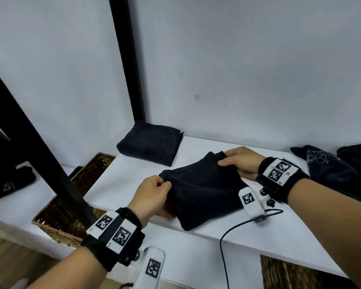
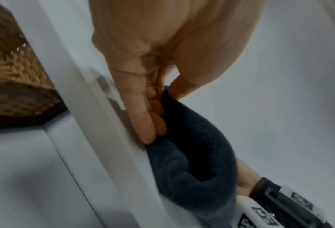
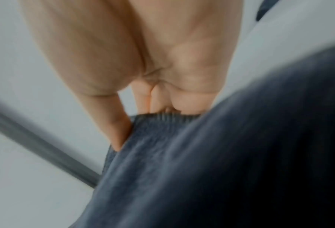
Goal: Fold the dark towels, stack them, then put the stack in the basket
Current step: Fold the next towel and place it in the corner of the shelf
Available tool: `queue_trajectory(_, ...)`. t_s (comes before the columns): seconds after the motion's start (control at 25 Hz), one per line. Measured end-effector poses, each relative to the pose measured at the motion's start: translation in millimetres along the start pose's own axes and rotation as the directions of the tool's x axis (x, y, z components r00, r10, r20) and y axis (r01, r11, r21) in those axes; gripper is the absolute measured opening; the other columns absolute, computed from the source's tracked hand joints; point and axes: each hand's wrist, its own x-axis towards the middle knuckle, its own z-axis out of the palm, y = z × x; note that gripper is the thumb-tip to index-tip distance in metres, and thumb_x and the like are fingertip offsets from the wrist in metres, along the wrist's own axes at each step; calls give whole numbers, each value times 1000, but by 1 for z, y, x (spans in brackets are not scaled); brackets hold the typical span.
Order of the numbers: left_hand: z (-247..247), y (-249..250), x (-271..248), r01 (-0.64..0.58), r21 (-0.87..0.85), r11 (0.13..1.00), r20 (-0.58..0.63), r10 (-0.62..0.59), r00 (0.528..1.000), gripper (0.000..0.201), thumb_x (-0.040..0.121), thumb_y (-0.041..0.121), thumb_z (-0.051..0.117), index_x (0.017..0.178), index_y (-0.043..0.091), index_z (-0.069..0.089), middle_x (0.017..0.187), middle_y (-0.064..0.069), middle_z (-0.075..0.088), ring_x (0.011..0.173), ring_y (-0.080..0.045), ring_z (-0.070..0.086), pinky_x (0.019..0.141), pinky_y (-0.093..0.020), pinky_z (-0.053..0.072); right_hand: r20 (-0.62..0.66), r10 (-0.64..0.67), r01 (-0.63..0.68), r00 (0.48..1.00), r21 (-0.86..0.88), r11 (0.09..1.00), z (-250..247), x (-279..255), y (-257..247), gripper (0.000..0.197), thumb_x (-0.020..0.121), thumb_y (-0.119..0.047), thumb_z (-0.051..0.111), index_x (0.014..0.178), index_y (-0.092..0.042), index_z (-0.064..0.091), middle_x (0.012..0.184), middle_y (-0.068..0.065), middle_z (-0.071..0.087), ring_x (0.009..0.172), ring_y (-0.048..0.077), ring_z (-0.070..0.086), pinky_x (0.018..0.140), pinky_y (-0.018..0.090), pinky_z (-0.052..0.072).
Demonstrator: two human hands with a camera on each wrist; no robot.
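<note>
A dark towel (image 1: 202, 190) lies partly folded on the white table (image 1: 227, 228) in the head view. My left hand (image 1: 154, 192) pinches its near left corner; the left wrist view shows thumb and fingers closed on the cloth (image 2: 192, 138). My right hand (image 1: 238, 161) grips the far right corner, and in the right wrist view the towel (image 3: 221, 162) fills the lower frame under the fingers (image 3: 121, 131). A folded dark towel (image 1: 150, 142) sits at the back by the wall. The wicker basket (image 1: 56, 213) stands left of the table.
More dark cloth (image 1: 338, 163) lies heaped at the table's right end. A black frame post (image 1: 50, 163) slants across the basket, another post (image 1: 129, 59) stands at the back. A black cable (image 1: 227, 247) hangs over the table's front edge. A second wicker basket (image 1: 290, 274) is at lower right.
</note>
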Motion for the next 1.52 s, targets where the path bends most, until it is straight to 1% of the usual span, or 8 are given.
queue_trajectory(0.2,1,-4,18,-131,530,838,-77,201,977,25,97,25,45,74,14,48,79,-2,58,69,-15,53,57,-25,39,-208,-29,-37,978,-310,950,2,5,7,38,72,-47,78,69,-16,55,66,8,55,57,23,47,60,28,41)
queue_trajectory(0.4,2,6,27,-99,607,789,-57,167,984,26,96,36,46,91,11,52,93,-7,60,87,-27,61,73,-32,49,-281,17,-198,959,-628,753,1,-12,0,47,81,-58,61,73,-11,59,71,5,67,62,22,62,69,29,54)
queue_trajectory(0.6,-3,2,17,-32,303,953,-40,47,998,23,87,31,62,90,13,49,92,-7,64,85,-28,65,76,-41,56,-84,306,-314,948,-110,943,-16,-37,10,36,83,-20,74,105,7,66,85,18,66,64,27,66,63,36,61)
queue_trajectory(0.8,1,15,11,57,-67,996,56,-53,997,23,88,12,64,103,11,46,92,-17,64,73,-25,56,65,-36,44,63,400,-400,914,-13,917,-13,-39,20,44,82,-15,72,119,5,61,118,25,65,100,37,60,104,52,40)
queue_trajectory(1.0,-16,40,10,-107,23,994,-52,108,993,21,86,13,62,101,14,48,85,-5,56,71,-17,50,58,-25,39,111,219,-225,970,44,973,2,-46,-6,40,72,-15,71,109,-2,68,105,17,68,89,28,64,82,36,52)
queue_trajectory(1.12,-43,76,32,-259,77,963,-206,270,941,12,84,12,58,92,18,50,83,-5,56,74,-20,52,55,-28,39,165,49,-88,985,240,967,17,-37,-38,65,62,-20,74,123,-4,62,122,17,65,111,32,62,97,41,46)
queue_trajectory(1.32,-101,135,107,-275,358,892,-340,399,852,25,84,11,47,107,21,47,89,-5,58,80,-25,57,65,-32,44,18,-156,130,988,463,877,62,15,-105,31,85,-5,61,115,-7,65,103,9,66,86,23,64,69,31,56)
queue_trajectory(1.52,-108,108,183,-85,683,725,-253,345,904,29,93,12,45,122,8,46,114,-20,60,103,-37,58,81,-35,42,9,59,-57,998,401,914,115,81,-103,30,85,-1,65,115,-1,62,103,14,69,80,26,66,58,35,55)
